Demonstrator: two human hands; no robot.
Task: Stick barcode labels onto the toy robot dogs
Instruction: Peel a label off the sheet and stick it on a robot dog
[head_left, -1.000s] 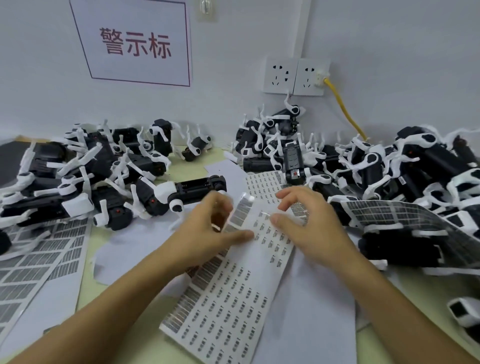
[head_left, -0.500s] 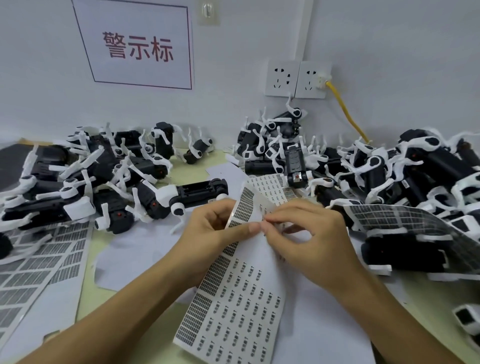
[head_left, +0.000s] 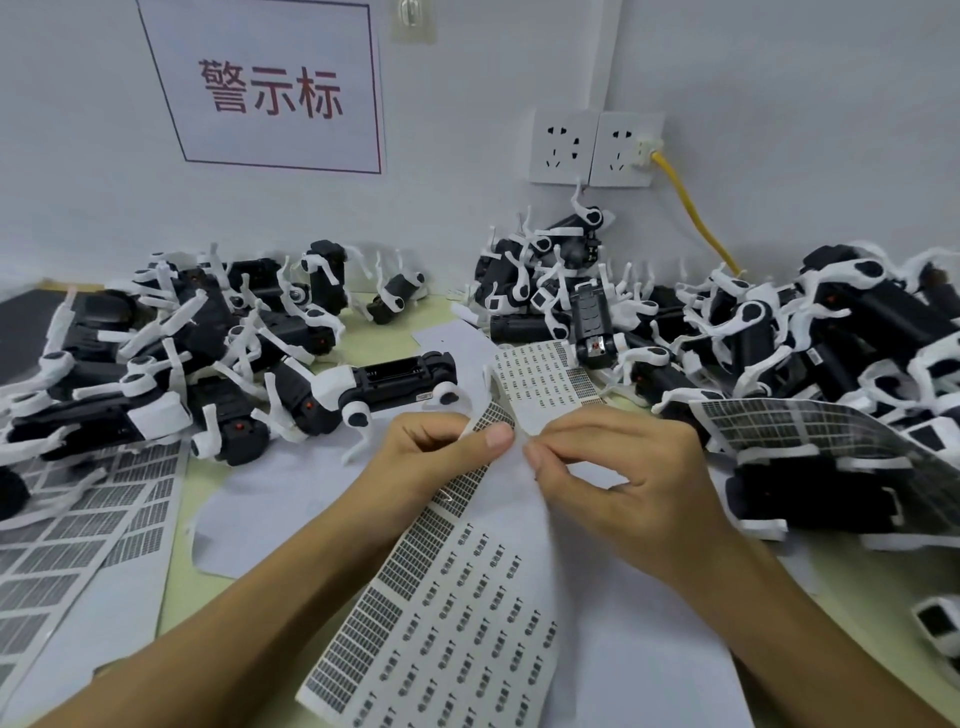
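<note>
A long white sheet of barcode labels (head_left: 457, 613) runs from the bottom centre up to my hands. My left hand (head_left: 441, 457) grips the sheet's folded upper part between thumb and fingers. My right hand (head_left: 613, 473) pinches at the sheet just right of the left thumb; whether a label is between its fingertips I cannot tell. A black-and-white toy robot dog (head_left: 384, 387) lies on its back just beyond my left hand. Piles of the same dogs lie at the left (head_left: 156, 353) and at the right (head_left: 779, 353).
Used label backing sheets (head_left: 67, 551) lie at the left edge, another curled one (head_left: 810, 421) rests on the right pile. Blank paper (head_left: 270, 509) covers the yellow-green table. A yellow cable (head_left: 691, 218) runs from the wall socket (head_left: 592, 148) behind the right pile.
The label sheet, flat on the table a second ago, is now lifted and folded back by my left hand. My right hand has closed in to pinch at the fold.
</note>
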